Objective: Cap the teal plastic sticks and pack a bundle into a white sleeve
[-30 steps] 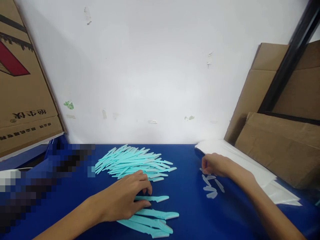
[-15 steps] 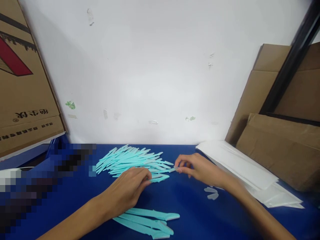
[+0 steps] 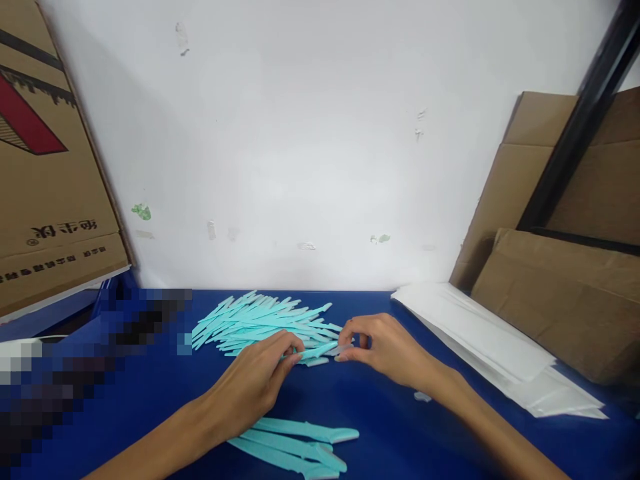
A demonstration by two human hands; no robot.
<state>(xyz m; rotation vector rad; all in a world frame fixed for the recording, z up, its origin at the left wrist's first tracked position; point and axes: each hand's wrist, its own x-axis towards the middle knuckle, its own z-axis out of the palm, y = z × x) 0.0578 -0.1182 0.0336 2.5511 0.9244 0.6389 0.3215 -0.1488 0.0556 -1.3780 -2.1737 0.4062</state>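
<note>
My left hand [image 3: 263,367] pinches a turquoise eyebrow razor [image 3: 316,351] between thumb and fingertips, its blade end toward the right. At that end, my right hand [image 3: 383,347] pinches a small clear plastic blade cover [image 3: 342,349], which meets the razor's tip; whether it is fitted over the blade I cannot tell. Just behind both hands lies a heap of turquoise razors [image 3: 255,317]. Nearer to me, several more razors [image 3: 300,443] lie side by side, their left ends hidden by my left forearm. A loose clear cover [image 3: 423,396] lies beside my right forearm.
Flat white sheets or bags [image 3: 480,327] are stacked at the right of the blue table [image 3: 370,427]. Brown cardboard [image 3: 560,300] leans behind them. At the left stands a large printed carton [image 3: 65,173]. A white wall [image 3: 310,147] closes off the back.
My right hand has moved slightly left and nearer, bringing the clear cover to the razor's tip. The razor in my left hand is raised slightly. My right forearm now hides some loose covers.
</note>
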